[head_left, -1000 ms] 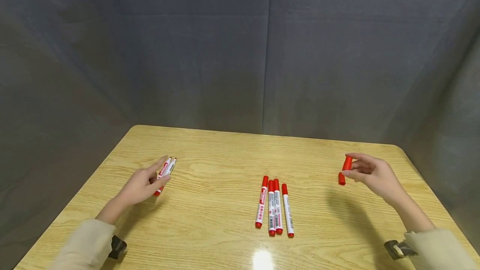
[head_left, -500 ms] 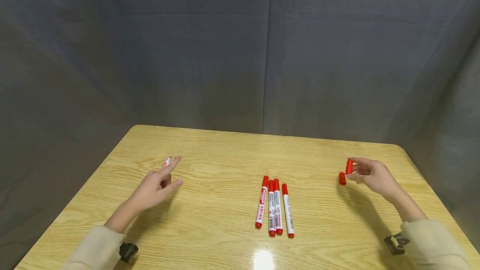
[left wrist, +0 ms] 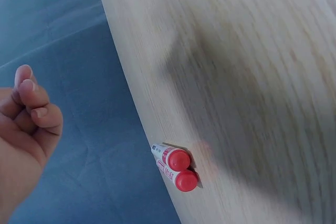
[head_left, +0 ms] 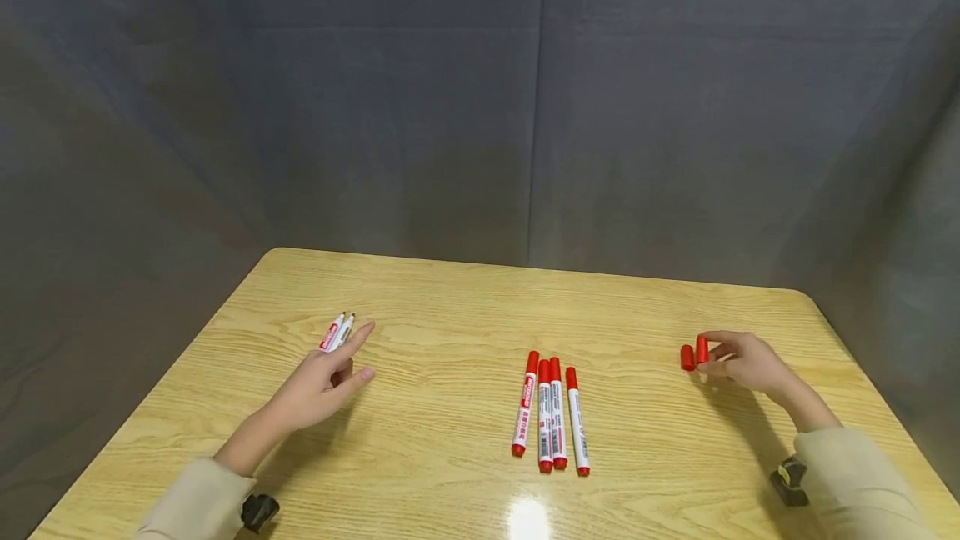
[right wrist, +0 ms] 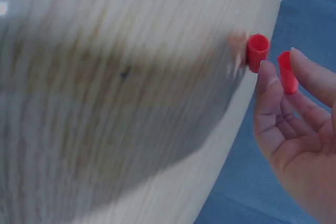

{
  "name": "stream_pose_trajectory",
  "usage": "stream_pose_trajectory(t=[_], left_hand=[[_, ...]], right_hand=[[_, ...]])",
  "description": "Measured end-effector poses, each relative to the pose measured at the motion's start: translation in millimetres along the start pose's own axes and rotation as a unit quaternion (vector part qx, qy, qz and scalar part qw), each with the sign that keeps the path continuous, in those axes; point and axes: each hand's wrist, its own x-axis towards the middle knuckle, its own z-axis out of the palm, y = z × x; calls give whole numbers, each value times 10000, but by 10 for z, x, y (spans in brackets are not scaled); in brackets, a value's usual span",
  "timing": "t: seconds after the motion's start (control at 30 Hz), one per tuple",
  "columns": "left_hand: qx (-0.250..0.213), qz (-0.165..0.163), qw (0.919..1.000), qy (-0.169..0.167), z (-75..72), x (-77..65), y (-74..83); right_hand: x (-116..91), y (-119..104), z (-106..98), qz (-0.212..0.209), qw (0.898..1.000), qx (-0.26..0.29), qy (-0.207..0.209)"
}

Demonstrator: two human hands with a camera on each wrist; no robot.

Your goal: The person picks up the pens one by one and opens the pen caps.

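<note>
My right hand point(head_left: 750, 365) pinches a red marker cap point(head_left: 702, 350) between thumb and index finger. Just left of it a second red cap point(head_left: 687, 357) lies on the table; in the right wrist view its open end point(right wrist: 258, 44) faces the camera. On the left side, my left hand point(head_left: 318, 390) hovers above the table with index finger and thumb extended, holding nothing. Beyond its knuckles, two uncapped whiteboard markers point(head_left: 332, 332) lie side by side, partly hidden by the hand in the head view. The left wrist view shows their red end plugs point(left wrist: 179, 160).
Several capped red whiteboard markers point(head_left: 545, 415) lie in a loose row near the middle of the wooden table point(head_left: 435, 298). A dark grey curtain point(head_left: 390, 123) hangs behind the table and along both sides.
My left hand has left the uncapped markers and moved slightly right and nearer. My right hand has lowered its cap toward the table, to the right of the other cap.
</note>
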Motion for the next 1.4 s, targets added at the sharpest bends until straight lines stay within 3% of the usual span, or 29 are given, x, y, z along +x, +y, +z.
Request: stream_pose_trajectory(t=[0.27, 0.5, 0.77, 1.07, 1.2, 1.4], left_hand=[[-147, -35, 9998, -88, 56, 2, 21], [-255, 20, 9993, -267, 124, 36, 87], [-377, 206, 9988, -226, 176, 78, 146], [-746, 740, 9943, -183, 301, 163, 256], [-784, 765, 9939, -131, 348, 191, 289], [-734, 578, 9949, -370, 415, 253, 378]], right_hand=[[36, 153, 6, 241, 9994, 32, -247], [47, 173, 39, 328, 9989, -69, -330], [15, 129, 11, 276, 9991, -135, -298], [-89, -99, -131, -52, 9997, -209, 90], [-154, -230, -181, -141, 9995, -224, 189], [-237, -447, -222, -467, 9983, -133, 316]])
